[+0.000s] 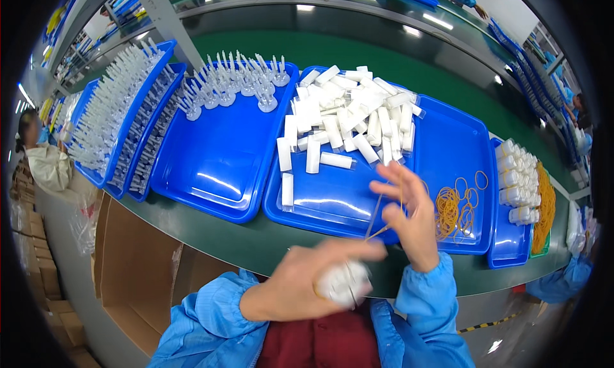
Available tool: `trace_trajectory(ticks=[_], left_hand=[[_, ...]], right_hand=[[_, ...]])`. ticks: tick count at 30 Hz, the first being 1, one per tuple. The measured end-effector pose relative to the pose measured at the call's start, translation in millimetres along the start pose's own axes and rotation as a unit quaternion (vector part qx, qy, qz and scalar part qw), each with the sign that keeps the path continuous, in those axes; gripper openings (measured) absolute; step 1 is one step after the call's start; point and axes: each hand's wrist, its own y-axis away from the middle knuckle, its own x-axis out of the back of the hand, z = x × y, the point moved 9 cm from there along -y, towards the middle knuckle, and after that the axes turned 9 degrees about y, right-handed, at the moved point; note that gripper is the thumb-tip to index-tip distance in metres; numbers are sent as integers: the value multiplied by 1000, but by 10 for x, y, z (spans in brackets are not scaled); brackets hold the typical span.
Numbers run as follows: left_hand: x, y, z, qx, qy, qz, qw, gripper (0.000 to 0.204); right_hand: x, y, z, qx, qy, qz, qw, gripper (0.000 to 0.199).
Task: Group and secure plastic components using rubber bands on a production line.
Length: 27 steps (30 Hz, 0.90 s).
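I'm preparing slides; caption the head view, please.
Left hand holds a white bundle; right hand, fingers spread, stretches a rubber band.

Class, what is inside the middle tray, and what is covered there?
The tray holds white pieces, heaped mostly toward its far side. They cover the bottom and any pieces buried beneath; the right hand hides part of the near right side.

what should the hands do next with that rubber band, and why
Probably lower the right hand and loop the rubber band around the white bundle: the left hand holds that bundle, the band is stretched from the right hand's fingers toward the left, and similar bundles on the right seem to have bands around them.
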Motion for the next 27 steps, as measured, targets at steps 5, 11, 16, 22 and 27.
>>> trace_trajectory(ticks=[5, 11, 16, 22, 27], left_hand=[[17, -12, -245, 56, -268, -18, 962, 93], [263, 54, -453, 234, 144, 39, 961, 41], [-268, 322, -769, 433, 548, -70, 712, 30], [-393, 219, -832, 349, 516, 129, 771, 42], [-41, -14, -477, 63, -39, 114, 991, 88]], right_hand=[[-600, 427, -820, 195, 366, -139, 899, 87], [-430, 567, -594, 129, 439, -249, 853, 52], [-521, 891, -1161, 353, 179, -281, 874, 29], [-105, 355, -354, 107, -159, 3, 982, 80], [-353, 454, 3, 36, -240, -75, 967, 107]])
